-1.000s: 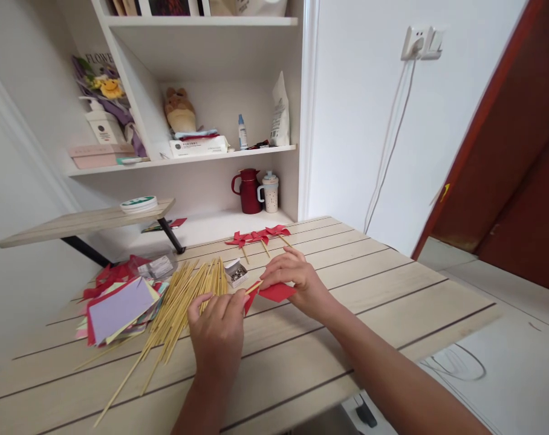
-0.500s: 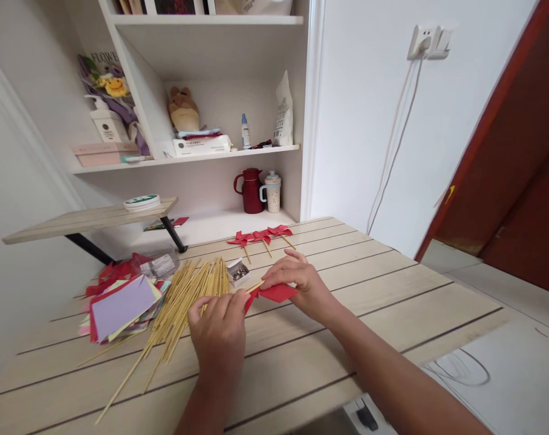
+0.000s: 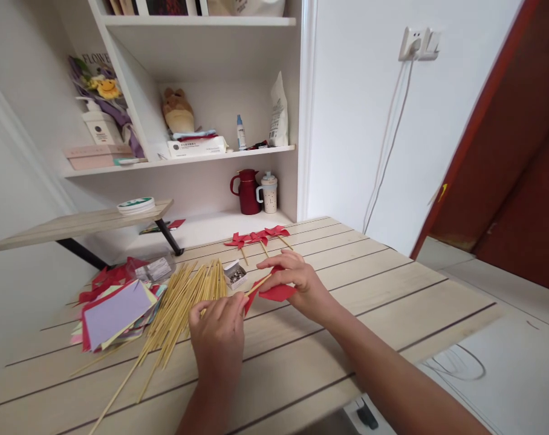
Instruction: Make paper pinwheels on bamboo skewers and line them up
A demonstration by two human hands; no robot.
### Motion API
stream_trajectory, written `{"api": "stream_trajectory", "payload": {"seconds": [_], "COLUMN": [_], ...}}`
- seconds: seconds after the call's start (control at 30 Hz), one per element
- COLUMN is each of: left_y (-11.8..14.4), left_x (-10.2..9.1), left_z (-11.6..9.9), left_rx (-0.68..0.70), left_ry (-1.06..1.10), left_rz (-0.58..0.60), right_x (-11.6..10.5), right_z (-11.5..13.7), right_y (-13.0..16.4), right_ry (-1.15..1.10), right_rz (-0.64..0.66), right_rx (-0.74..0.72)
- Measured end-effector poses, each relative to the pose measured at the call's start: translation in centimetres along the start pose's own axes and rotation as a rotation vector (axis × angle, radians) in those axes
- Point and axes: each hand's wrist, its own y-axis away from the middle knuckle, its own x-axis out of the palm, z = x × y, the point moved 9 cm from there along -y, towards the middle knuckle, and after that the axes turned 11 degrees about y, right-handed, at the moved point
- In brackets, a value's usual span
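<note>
From the left, a stack of coloured paper sheets point(image 3: 115, 311) and a heap of thin bamboo sticks point(image 3: 184, 302) lie within reach on the pale wooden table point(image 3: 392, 290), where the left hand point(image 3: 217, 335) pinches one bamboo stick point(image 3: 257, 284) and the right hand point(image 3: 297, 281) grips the folded red paper pinwheel point(image 3: 277, 292) against its tip, presumably for alignment.
</note>
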Motion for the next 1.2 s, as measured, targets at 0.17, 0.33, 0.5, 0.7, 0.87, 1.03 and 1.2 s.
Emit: {"api": "stream_trajectory", "payload": {"seconds": [0.17,0.33,0.5,0.7,0.87,1.03,1.2], "left_y": [0.1,0.3,1.0,2.2,1.4,1.0,1.3], "left_x": [-0.2,-0.2,0.6,1.8,1.3,0.6,0.8], "left_z": [0.4,1.3,3.8,6.0,4.8,3.6,3.9], "left_rx": [-0.014,-0.08,-0.346,-0.656,-0.515,-0.378,-0.405], "left_ry": [0.033,0.139,0.321,0.468,0.398,0.348,0.337], "left_rz": [-0.03,-0.046,-0.034,0.025,0.008,-0.037,-0.008], "right_x": [-0.7,-0.5,0.4,0.9,0.8,0.7,0.5], "right_z": [0.0,-1.4,-1.7,-2.2,-2.7,-2.9,-2.8], "right_y": [-0.2,-0.2,-0.1,0.1,0.1,0.2,0.2], "right_ry": [-0.062,-0.287,-0.521,-0.543,-0.527,-0.554,-0.57], "right_rz": [-0.018,0.012,0.086,0.021,-0.043,-0.074,-0.089], "right_rx": [0.083,0.267,0.314,0.422,0.445,0.416,0.408]}}
